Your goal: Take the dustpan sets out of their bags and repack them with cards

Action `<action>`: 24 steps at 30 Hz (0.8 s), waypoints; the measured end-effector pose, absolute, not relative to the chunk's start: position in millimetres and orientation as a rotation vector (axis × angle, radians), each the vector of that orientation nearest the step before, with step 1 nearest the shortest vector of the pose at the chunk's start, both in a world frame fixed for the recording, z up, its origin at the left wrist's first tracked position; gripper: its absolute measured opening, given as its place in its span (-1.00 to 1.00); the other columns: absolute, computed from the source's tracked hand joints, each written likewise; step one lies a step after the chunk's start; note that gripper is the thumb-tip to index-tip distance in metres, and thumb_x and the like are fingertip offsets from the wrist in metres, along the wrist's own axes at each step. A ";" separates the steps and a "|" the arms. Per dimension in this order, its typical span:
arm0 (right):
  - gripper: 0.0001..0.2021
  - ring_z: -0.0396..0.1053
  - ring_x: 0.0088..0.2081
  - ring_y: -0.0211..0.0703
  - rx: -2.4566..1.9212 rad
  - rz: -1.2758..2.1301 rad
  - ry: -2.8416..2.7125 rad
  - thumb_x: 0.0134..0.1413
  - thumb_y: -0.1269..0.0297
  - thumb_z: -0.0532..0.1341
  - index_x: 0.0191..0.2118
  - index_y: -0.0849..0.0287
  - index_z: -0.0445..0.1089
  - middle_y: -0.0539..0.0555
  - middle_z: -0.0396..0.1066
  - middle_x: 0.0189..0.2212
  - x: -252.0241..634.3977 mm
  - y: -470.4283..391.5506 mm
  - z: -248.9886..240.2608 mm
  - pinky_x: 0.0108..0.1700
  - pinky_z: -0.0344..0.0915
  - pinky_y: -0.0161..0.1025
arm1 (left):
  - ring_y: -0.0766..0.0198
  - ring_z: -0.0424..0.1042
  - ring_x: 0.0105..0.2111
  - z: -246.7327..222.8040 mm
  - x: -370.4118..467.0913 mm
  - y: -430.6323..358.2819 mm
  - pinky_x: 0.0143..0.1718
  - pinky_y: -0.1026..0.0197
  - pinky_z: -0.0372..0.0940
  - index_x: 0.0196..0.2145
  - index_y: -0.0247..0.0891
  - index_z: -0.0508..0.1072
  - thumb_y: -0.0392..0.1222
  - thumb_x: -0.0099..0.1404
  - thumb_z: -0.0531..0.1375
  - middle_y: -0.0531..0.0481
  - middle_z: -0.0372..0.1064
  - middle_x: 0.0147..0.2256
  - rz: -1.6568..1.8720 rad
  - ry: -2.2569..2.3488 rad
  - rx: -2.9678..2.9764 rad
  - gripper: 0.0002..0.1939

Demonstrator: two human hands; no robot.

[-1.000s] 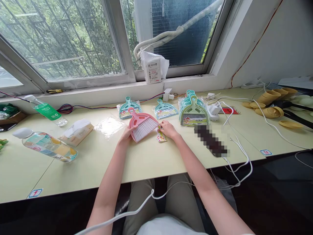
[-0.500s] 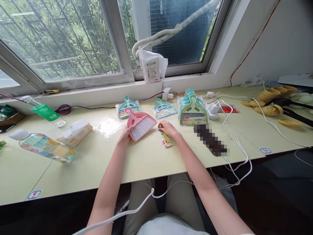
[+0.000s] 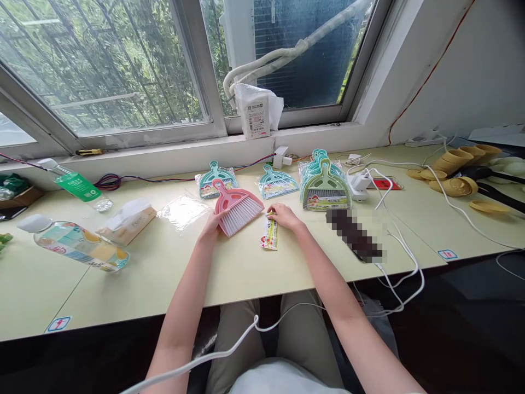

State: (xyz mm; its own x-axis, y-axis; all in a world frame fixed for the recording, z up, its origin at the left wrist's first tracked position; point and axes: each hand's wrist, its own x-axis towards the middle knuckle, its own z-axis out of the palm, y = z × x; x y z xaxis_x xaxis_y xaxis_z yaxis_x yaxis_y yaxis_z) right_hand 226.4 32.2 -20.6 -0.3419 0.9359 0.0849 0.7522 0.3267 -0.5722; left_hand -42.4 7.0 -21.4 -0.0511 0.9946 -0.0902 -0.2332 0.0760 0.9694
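Observation:
My left hand (image 3: 212,223) is closed on a pink dustpan with a white-bristled brush (image 3: 240,212), its bristles angled down to the right. In my right hand (image 3: 283,214) is the top end of a printed paper card (image 3: 269,235), which hangs or rests just right of the brush, pinched by the fingertips. Behind them lie two bagged teal dustpan sets, one at the left (image 3: 216,181) and one in the middle (image 3: 277,183). A stack of bagged green and teal sets (image 3: 325,189) stands to the right of my right hand.
Left of my hands are a clear plastic bag (image 3: 183,212), a tissue pack (image 3: 129,220), a large bottle (image 3: 82,245) and a green-labelled bottle (image 3: 77,187). On the right lie a pixelated dark object (image 3: 355,235), a charger (image 3: 360,186), white cables and yellow cups (image 3: 451,164).
The card in my right hand has turned from slanting down to the right to nearly upright, its lower end swinging left. The pink set stays in my left hand.

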 end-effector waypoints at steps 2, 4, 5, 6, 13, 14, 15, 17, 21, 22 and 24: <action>-0.95 0.33 -0.20 -0.14 -1.476 0.748 -2.134 -0.01 0.37 0.25 -0.36 0.19 0.39 0.07 0.42 -0.28 228.3 32.0 -17.8 -0.17 0.23 -0.23 | -0.05 0.32 0.06 -21.0 -42.3 6.9 0.04 -0.03 0.30 0.02 -0.14 0.38 -0.11 0.00 0.35 -0.11 0.36 0.04 1.285 1.129 0.963 -0.41; -0.94 0.34 -0.29 -0.19 -1.317 1.046 -2.030 -0.04 0.34 0.25 -0.39 0.19 0.37 0.04 0.42 -0.35 228.6 30.9 -13.9 -0.26 0.24 -0.28 | -0.07 0.33 0.05 -20.5 -41.4 6.7 0.04 -0.05 0.29 0.03 -0.16 0.38 -0.10 0.00 0.34 -0.13 0.36 0.03 1.277 1.132 0.984 -0.41; -0.90 0.34 -0.35 -0.22 -1.200 1.208 -1.958 -0.05 0.29 0.25 -0.39 0.19 0.36 0.02 0.41 -0.39 227.4 30.0 -11.7 -0.32 0.24 -0.31 | -0.08 0.33 0.05 -20.2 -40.6 6.4 0.04 -0.06 0.29 0.03 -0.16 0.38 -0.09 0.00 0.34 -0.14 0.37 0.02 1.280 1.121 0.999 -0.40; -0.85 0.32 -0.41 -0.26 -1.082 1.338 -1.871 -0.06 0.23 0.26 -0.37 0.19 0.35 0.00 0.40 -0.42 225.2 29.0 -9.7 -0.38 0.23 -0.33 | -0.09 0.33 0.05 -19.9 -39.3 6.0 0.04 -0.06 0.29 0.03 -0.17 0.38 -0.08 0.00 0.34 -0.15 0.37 0.02 1.285 1.105 1.015 -0.40; -0.67 0.27 -0.55 -0.32 -1.002 1.191 -1.237 -0.14 0.03 0.27 -0.35 0.12 0.21 -0.04 0.35 -0.41 189.9 21.8 -17.8 -0.60 0.14 -0.38 | -0.11 0.35 0.03 -13.7 -20.5 -3.8 0.01 -0.08 0.32 0.07 -0.16 0.35 0.02 0.05 0.33 -0.18 0.39 0.00 1.262 0.997 1.000 -0.36; -0.68 0.30 -0.51 -0.29 -1.041 1.136 -1.217 -0.13 0.03 0.27 -0.35 0.11 0.20 -0.02 0.36 -0.39 185.4 20.6 -21.4 -0.59 0.18 -0.38 | -0.11 0.34 0.04 -12.6 -17.4 -5.5 0.01 -0.07 0.32 0.08 -0.17 0.34 0.03 0.04 0.34 -0.19 0.38 0.01 1.259 0.972 1.008 -0.35; -0.70 0.33 -0.47 -0.25 -1.071 1.083 -1.221 -0.10 0.04 0.25 -0.34 0.11 0.20 0.00 0.36 -0.37 181.7 19.4 -24.6 -0.58 0.23 -0.37 | -0.11 0.33 0.05 -11.8 -14.7 -7.1 0.02 -0.07 0.31 0.08 -0.17 0.33 0.02 0.04 0.34 -0.19 0.37 0.02 1.256 0.949 1.022 -0.34; -0.74 0.37 -0.39 -0.20 -1.109 0.985 -1.285 -0.03 0.06 0.21 -0.32 0.10 0.23 0.04 0.37 -0.33 176.9 16.6 -29.4 -0.53 0.30 -0.35 | -0.11 0.32 0.06 -11.3 -10.5 -9.2 0.04 -0.07 0.30 0.10 -0.17 0.31 -0.01 0.02 0.36 -0.18 0.36 0.04 1.243 0.914 1.059 -0.31; -0.82 0.38 -0.36 -0.14 -1.240 0.721 -1.465 0.10 0.12 0.13 -0.26 0.11 0.27 0.07 0.40 -0.34 175.6 12.0 -28.7 -0.35 0.34 -0.25 | -0.14 0.30 0.07 -14.5 -7.7 -8.7 0.06 -0.08 0.28 0.11 -0.17 0.29 -0.20 -0.13 0.43 -0.17 0.36 0.03 1.208 0.931 1.110 -0.19; -0.82 0.38 -0.34 -0.11 -1.285 0.657 -1.498 0.11 0.13 0.12 -0.25 0.11 0.27 0.08 0.41 -0.33 176.2 11.1 -26.9 -0.29 0.33 -0.22 | -0.14 0.30 0.07 -15.7 -7.8 -8.0 0.05 -0.08 0.29 0.10 -0.18 0.29 -0.24 -0.16 0.43 -0.17 0.37 0.03 1.204 0.945 1.113 -0.17; -0.79 0.38 -0.29 -0.07 -1.351 0.577 -1.526 0.12 0.12 0.13 -0.20 0.13 0.28 0.11 0.41 -0.28 177.3 9.2 -22.8 -0.20 0.31 -0.18 | -0.14 0.30 0.07 -17.8 -8.6 -6.5 0.04 -0.09 0.30 0.10 -0.17 0.29 -0.27 -0.18 0.43 -0.16 0.37 0.02 1.213 0.965 1.113 -0.16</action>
State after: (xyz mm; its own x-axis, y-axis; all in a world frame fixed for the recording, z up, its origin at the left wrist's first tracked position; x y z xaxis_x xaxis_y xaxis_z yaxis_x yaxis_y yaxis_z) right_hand 177.3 9.2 -22.8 0.0983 0.9313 0.3508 0.4662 0.2683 -0.8430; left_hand -8.6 -6.5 -17.8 0.1220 0.9924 0.0161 -0.2070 0.0096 0.9783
